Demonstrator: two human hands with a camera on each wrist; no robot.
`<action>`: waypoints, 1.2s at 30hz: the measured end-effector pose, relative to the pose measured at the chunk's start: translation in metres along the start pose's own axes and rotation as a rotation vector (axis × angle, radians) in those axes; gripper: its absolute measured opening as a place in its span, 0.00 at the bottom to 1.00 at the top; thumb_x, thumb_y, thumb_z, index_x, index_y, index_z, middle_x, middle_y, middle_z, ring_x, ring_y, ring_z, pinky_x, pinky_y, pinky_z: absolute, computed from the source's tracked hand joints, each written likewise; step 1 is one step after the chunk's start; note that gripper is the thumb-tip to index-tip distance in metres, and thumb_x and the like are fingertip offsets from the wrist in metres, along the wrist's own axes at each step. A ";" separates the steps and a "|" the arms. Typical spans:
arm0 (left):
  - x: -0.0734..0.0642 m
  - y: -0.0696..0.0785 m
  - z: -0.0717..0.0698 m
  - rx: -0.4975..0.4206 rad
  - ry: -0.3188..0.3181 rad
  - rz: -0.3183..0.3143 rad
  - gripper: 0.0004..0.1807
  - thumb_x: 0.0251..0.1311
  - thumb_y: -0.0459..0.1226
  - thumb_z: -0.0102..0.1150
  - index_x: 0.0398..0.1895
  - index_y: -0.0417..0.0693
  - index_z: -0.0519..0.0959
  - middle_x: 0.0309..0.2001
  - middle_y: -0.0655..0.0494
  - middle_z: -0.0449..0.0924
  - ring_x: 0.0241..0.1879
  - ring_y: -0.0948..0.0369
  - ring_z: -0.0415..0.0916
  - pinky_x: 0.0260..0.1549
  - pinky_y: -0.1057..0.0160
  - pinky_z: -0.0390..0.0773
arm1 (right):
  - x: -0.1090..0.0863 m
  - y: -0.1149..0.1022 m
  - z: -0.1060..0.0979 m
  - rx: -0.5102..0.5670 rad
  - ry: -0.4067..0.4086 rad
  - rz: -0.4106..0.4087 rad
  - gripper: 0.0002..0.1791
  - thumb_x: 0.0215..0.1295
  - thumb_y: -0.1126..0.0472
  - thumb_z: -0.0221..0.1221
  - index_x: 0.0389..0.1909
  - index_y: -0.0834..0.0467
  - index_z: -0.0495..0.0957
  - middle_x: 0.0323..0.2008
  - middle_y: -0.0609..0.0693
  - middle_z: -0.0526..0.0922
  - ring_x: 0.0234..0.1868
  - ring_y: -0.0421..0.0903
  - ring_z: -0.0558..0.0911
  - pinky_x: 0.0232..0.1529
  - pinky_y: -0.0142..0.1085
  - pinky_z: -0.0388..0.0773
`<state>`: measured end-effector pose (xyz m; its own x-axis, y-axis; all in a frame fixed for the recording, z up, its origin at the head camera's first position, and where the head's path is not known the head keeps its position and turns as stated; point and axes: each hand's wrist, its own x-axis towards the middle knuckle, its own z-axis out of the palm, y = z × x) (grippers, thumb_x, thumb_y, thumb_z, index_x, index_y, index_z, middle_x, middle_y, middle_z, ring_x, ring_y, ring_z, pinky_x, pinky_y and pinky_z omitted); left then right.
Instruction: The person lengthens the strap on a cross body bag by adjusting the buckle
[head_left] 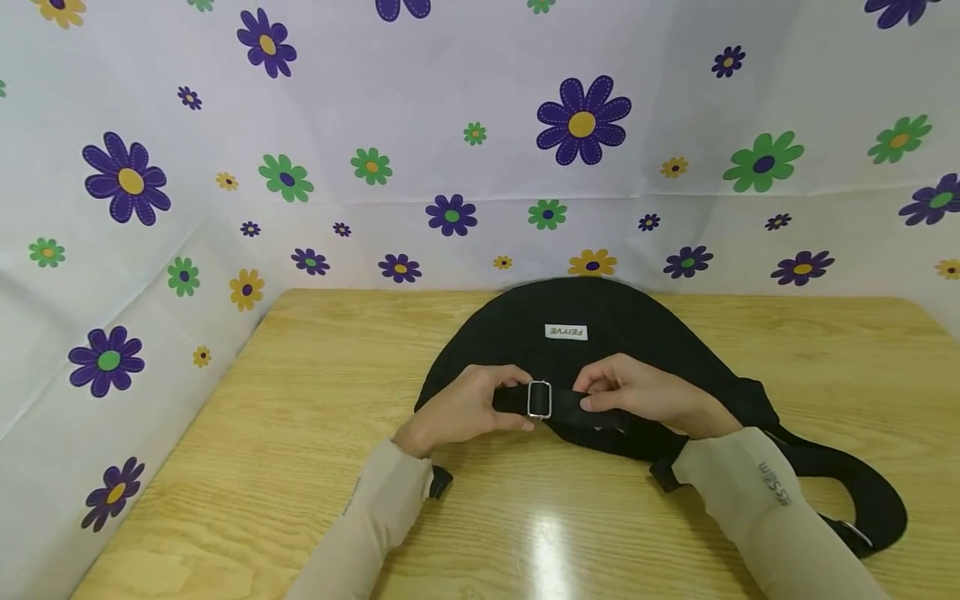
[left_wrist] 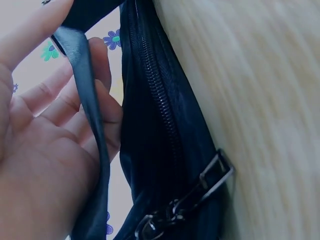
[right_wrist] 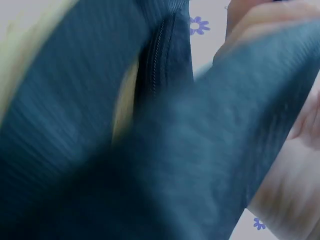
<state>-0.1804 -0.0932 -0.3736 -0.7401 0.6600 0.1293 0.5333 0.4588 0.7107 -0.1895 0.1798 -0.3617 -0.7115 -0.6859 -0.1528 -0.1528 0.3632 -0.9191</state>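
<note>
The buckle (head_left: 550, 400) looks shiny metal, the bag (head_left: 562, 357) matt cloth, the tabletop (head_left: 300, 450) glossy wood.

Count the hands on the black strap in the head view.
2: the left hand holds the strap at the silver buckle; the right hand pinches it right of that buckle.

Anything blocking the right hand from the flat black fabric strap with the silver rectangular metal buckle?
Nothing visible: the right hand pinches the flat black fabric strap directly, beside its silver rectangular metal buckle. Black curved fabric bag lies beyond.

Black bag (head_left: 564, 358); white cloth (head_left: 465, 92) (flowered)
</note>
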 end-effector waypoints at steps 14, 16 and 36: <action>0.000 0.002 0.001 -0.069 0.006 0.012 0.30 0.61 0.38 0.72 0.65 0.40 0.76 0.60 0.50 0.79 0.58 0.54 0.75 0.57 0.59 0.74 | 0.004 0.001 0.005 0.093 0.051 -0.029 0.06 0.71 0.74 0.54 0.41 0.75 0.77 0.26 0.51 0.80 0.29 0.43 0.79 0.31 0.31 0.75; 0.000 0.001 0.000 -0.079 0.003 0.010 0.30 0.63 0.38 0.70 0.66 0.39 0.75 0.64 0.50 0.76 0.63 0.53 0.73 0.62 0.57 0.71 | 0.005 0.001 0.005 0.114 0.056 -0.029 0.07 0.72 0.74 0.54 0.41 0.76 0.76 0.26 0.51 0.81 0.29 0.43 0.80 0.31 0.31 0.76; 0.001 0.003 0.003 -0.188 0.041 0.056 0.25 0.61 0.35 0.71 0.61 0.39 0.79 0.55 0.52 0.83 0.55 0.61 0.78 0.57 0.59 0.75 | 0.018 -0.001 0.029 0.261 0.132 -0.038 0.07 0.74 0.71 0.52 0.41 0.72 0.76 0.23 0.49 0.78 0.19 0.41 0.71 0.23 0.30 0.72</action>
<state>-0.1781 -0.0898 -0.3733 -0.7292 0.6551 0.1977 0.4913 0.3000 0.8177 -0.1820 0.1486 -0.3742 -0.7946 -0.6014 -0.0835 -0.0116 0.1525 -0.9882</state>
